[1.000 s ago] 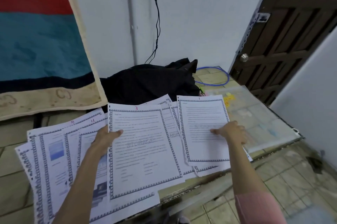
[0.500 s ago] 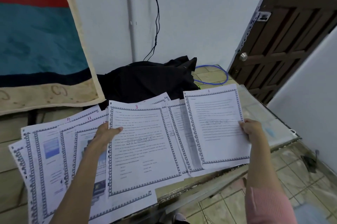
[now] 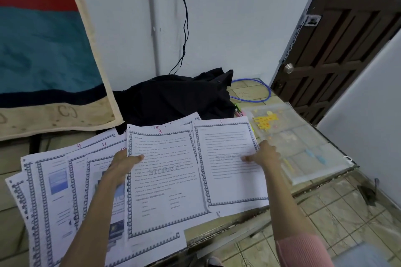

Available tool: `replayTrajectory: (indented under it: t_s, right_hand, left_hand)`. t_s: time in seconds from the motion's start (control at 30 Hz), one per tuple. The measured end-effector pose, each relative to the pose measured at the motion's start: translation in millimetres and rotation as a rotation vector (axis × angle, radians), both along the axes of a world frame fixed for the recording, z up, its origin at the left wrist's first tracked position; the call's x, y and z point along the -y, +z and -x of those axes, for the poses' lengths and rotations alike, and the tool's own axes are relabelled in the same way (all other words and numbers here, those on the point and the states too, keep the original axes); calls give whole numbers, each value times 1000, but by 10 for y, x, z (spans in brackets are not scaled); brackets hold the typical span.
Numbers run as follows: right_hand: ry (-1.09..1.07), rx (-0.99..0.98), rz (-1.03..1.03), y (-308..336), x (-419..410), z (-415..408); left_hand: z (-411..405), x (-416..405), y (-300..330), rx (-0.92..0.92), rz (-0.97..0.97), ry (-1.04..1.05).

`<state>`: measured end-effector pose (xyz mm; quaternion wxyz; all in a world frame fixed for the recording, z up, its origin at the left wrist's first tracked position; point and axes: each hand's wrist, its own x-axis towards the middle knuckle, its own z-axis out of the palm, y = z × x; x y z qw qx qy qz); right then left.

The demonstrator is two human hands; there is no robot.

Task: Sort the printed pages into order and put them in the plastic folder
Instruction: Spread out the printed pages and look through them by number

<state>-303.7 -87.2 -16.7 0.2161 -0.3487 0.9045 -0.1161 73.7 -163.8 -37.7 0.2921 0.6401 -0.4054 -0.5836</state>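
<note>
Now left hand (image 3: 123,161) pinches page 3 (image 3: 165,182) (thumb on top), right hand (image 3: 263,154) fingers grip page 1 (image 3: 227,171).

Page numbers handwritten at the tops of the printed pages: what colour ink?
Red, as on the page numbered 3; the head view shows it.

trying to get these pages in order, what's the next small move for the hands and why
Probably set page 1, which the right hand grips at its right edge, down as the start of the ordered stack. The left hand holds page 3; only 4, 11 and 15 show, so page 2 must be found. The plastic folder lies unfilled at right.
</note>
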Motion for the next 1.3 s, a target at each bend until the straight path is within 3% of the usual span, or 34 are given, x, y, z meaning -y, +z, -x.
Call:
replayTrajectory:
  t_s: [0.07,0.17,0.33,0.47,0.6,0.8,0.87,0.97,1.07,1.13,1.23,1.3]
  right_hand:
    - [-40,3,32,-4,28,2]
    - [-98,46,255,110,61,97]
    - [69,148,582,583,40,219]
    - [46,434,721,868,72,191]
    - [79,672,688,742,288,-105]
    - [277,591,417,-10,375,-889]
    - [331,626,347,-137,301,-1058]
    - [382,689,398,-132,226,-1151]
    - [381,855,499,15,213,-1187]
    - [377,1023,440,81,241,-1203]
    - [407,1048,292,77,316,-1264]
    - [374,973,334,49,375,-1339]
  left_hand:
    - [12,-6,11,2,3,-6]
    - [9,-15,18,-11,9,11]
    - [17,-69,76,-75,-7,45]
    - [36,-147,176,-180,-11,79]
    - [4,-195,196,-212,-8,99]
    - [-77,-173,59,-331,-79,183]
    - [-21,-275,214,-269,-67,127]
    - [-13,-307,157,-146,28,86]
    - [-61,-290,185,-413,49,25]
    - [-84,-293,235,-555,47,6]
    - [-93,-322,352,-602,100,9]
    - [-178,-324,438,-571,155,111]
